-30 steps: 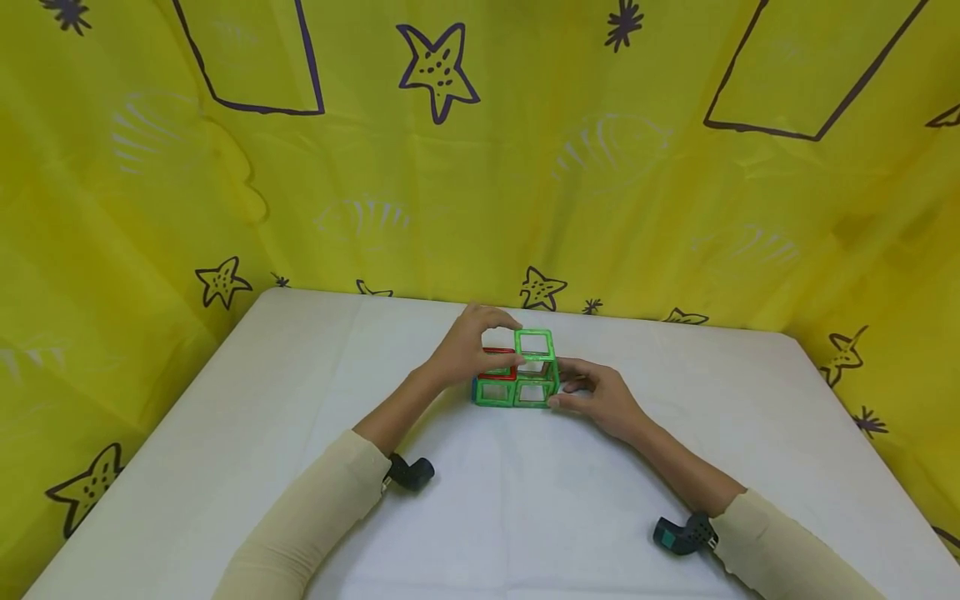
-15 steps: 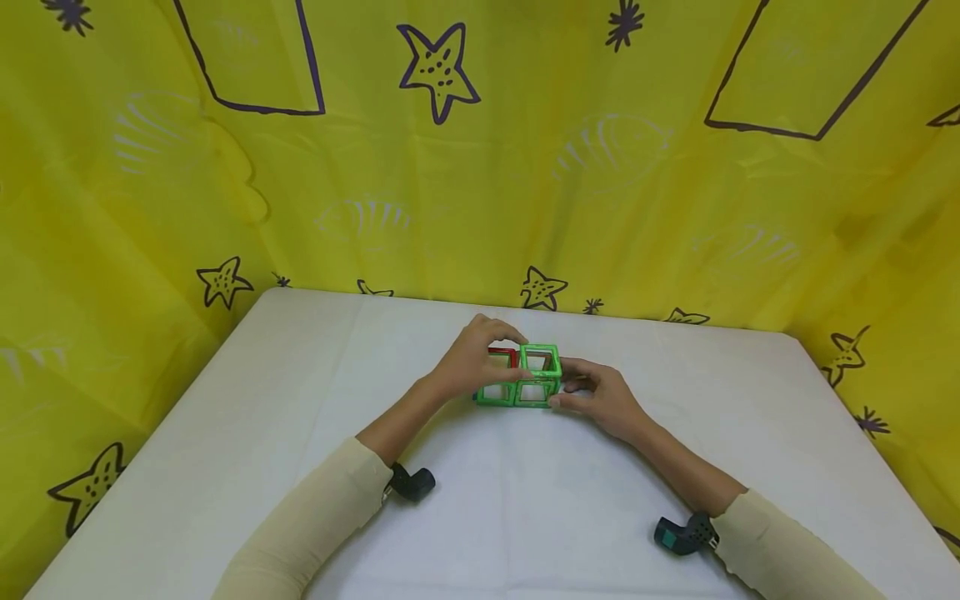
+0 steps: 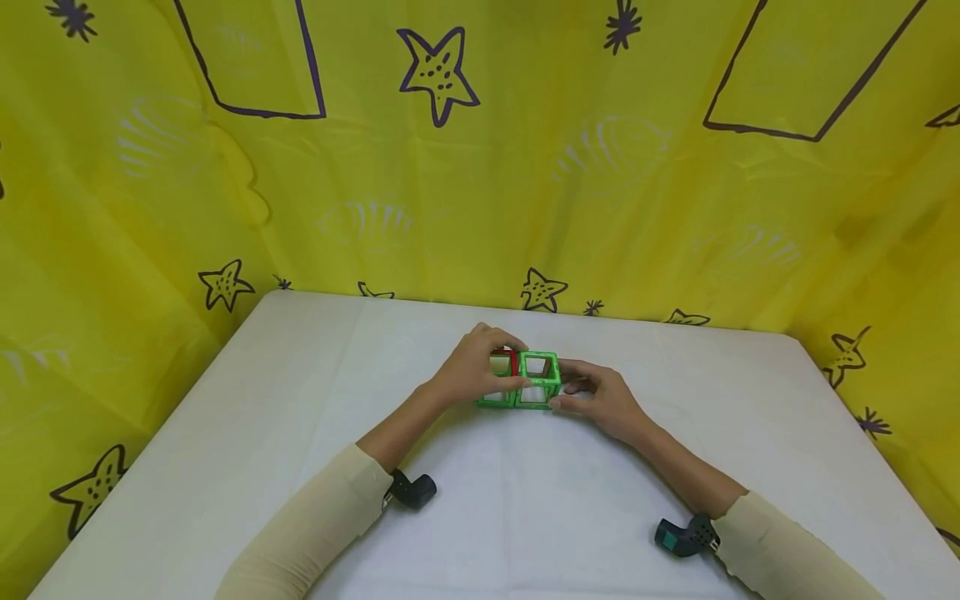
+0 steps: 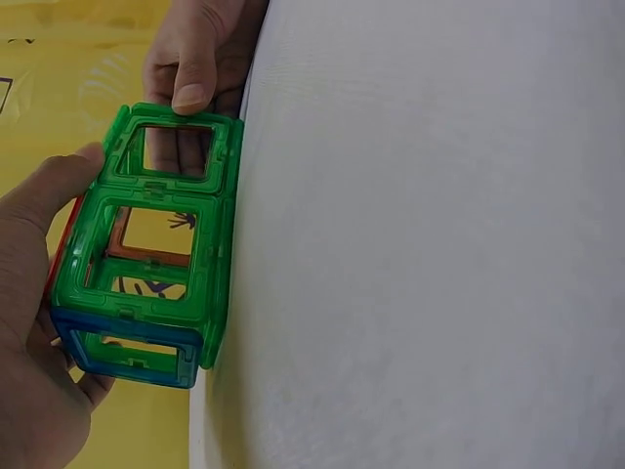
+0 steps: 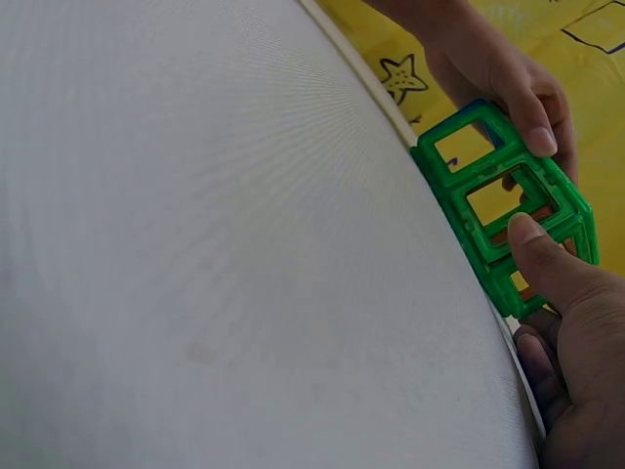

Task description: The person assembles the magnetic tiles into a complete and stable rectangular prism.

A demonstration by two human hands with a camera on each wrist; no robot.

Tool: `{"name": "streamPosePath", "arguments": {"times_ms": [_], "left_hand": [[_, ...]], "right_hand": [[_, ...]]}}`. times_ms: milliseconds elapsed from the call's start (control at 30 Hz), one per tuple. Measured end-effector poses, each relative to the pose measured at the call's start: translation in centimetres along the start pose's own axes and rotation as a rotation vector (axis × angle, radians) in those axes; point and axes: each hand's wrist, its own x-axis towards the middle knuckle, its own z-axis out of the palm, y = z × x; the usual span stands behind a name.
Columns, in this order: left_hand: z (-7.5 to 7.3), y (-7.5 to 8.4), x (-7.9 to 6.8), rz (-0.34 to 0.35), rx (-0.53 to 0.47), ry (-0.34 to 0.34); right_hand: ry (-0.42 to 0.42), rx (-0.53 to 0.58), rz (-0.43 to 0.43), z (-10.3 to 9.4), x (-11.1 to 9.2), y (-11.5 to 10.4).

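A low box of see-through magnetic tiles (image 3: 538, 382) rests on the white table, two squares wide. Its front is green, a red tile (image 3: 514, 360) shows near the middle of its top, and a blue tile (image 4: 127, 373) closes the left end. My left hand (image 3: 468, 367) reaches over the left part, with the thumb at the front top edge and fingers behind, pinching the green top tile. From the right, my right hand (image 3: 607, 402) grips the box's right end, thumb on the front face (image 5: 485, 166). The left hand hides part of the top.
A white cloth-covered table (image 3: 487, 517) spreads around the box. Behind it hangs a yellow curtain (image 3: 510, 192) printed with stars and fish. Black wrist cameras sit at both cuffs.
The green top tile on the right, raised before, has come down onto the box's top. My left hand moved slightly down and right with it; the right hand stays put.
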Motion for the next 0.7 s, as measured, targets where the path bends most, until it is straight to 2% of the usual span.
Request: {"name": "streamPosePath", "arguments": {"times_ms": [133,433,700], "left_hand": [[-0.03,0.13,-0.10,-0.020,-0.018,-0.006],[-0.01,0.14,-0.23,-0.011,-0.046,-0.004],[-0.17,-0.29,-0.64,-0.011,-0.138,-0.003]], "right_hand": [[0.003,-0.003,-0.004,-0.02,0.02,-0.05],[0.004,-0.011,-0.002,-0.01,0.06,0.01],[-0.003,-0.026,-0.014,0.03,-0.07,0.07]]}}
